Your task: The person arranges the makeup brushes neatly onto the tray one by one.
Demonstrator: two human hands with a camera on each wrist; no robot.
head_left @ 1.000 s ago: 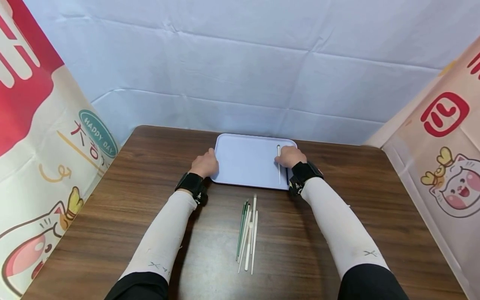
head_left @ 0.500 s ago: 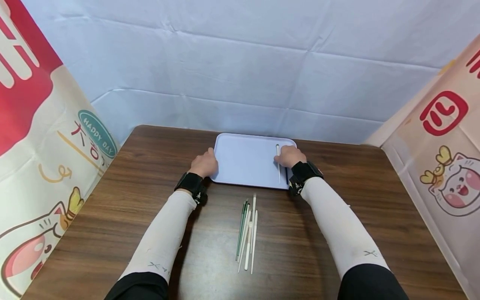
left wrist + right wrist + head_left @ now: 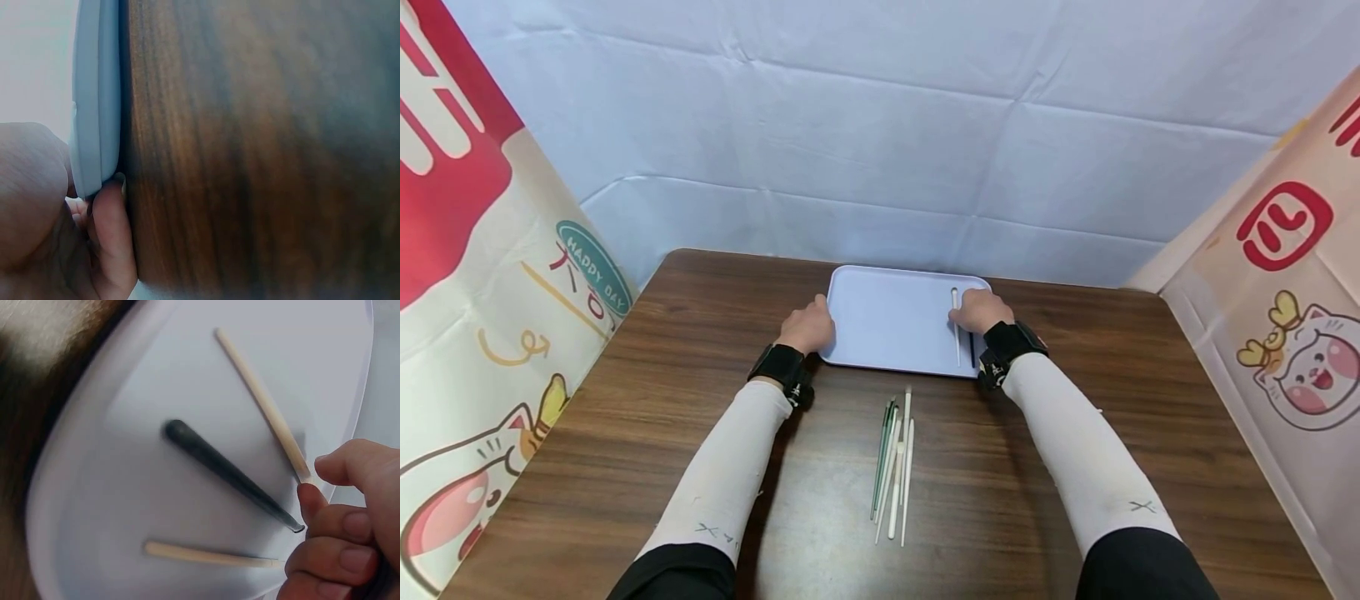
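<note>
A white rectangular tray (image 3: 887,321) lies at the back of the table. My left hand (image 3: 808,326) grips its left edge; the left wrist view shows the tray rim (image 3: 94,106) between the thumb side and a finger underneath. Over the tray's right end, my right hand (image 3: 980,312) pinches a slim pale wooden stick (image 3: 262,403) between thumb and index finger. Beside it in the tray are a dark tapered stick (image 3: 231,472) with a rounded end and another pale stick (image 3: 212,555). The far ends of those two are partly hidden by my curled fingers.
A loose bunch of several thin sticks, cream ones (image 3: 907,475) and dark green ones (image 3: 880,467), lies on the brown wooden table (image 3: 700,375) between my forearms. A white cloth (image 3: 880,150) hangs behind the table, with printed cloths (image 3: 482,350) at both sides.
</note>
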